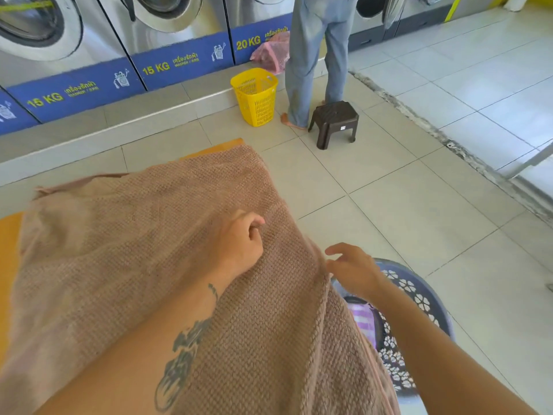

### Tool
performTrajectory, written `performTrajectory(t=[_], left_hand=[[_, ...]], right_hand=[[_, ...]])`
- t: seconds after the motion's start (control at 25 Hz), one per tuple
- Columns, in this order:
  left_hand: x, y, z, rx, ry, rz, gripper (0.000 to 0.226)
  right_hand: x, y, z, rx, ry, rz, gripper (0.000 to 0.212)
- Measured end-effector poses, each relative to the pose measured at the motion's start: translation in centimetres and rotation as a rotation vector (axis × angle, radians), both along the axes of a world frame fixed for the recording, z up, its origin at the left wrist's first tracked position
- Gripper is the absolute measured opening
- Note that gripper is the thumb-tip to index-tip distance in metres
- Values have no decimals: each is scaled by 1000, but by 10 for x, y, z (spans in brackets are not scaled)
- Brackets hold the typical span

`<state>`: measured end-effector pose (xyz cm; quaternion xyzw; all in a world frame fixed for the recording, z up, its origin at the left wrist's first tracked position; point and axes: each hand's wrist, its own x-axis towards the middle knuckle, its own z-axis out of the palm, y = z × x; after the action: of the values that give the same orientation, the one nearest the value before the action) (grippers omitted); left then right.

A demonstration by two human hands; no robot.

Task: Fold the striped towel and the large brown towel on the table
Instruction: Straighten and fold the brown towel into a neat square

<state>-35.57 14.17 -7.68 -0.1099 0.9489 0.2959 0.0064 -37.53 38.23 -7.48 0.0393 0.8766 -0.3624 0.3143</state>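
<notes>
The large brown towel (pixel 143 250) lies spread over most of the orange table (pixel 9 250), its right edge hanging off the table side. My left hand (pixel 239 244) rests on the towel near that edge with its fingers curled loosely and nothing gripped. My right hand (pixel 350 268) hovers just off the towel's right edge, fingers apart and empty. A purple and white striped cloth (pixel 363 320), probably the striped towel, lies in the grey laundry basket (pixel 419 298) under my right forearm.
A person in blue trousers (pixel 311 55) stands at the row of washing machines (pixel 167 28). Near them on the tiled floor are a yellow basket (pixel 254 97), a dark brown stool (pixel 333 122) and a pink mesh bag (pixel 272 52).
</notes>
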Motion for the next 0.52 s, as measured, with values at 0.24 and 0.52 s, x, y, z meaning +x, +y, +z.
performTrajectory(t=[0.24,0.52], left_hand=[[93,75,6,117,-140,-118,10],[145,129,12,-26,-139,-8,16]], right_hand=[[77,38,5,139,-88,32,36],[120,61,14,81,233,-155,13]])
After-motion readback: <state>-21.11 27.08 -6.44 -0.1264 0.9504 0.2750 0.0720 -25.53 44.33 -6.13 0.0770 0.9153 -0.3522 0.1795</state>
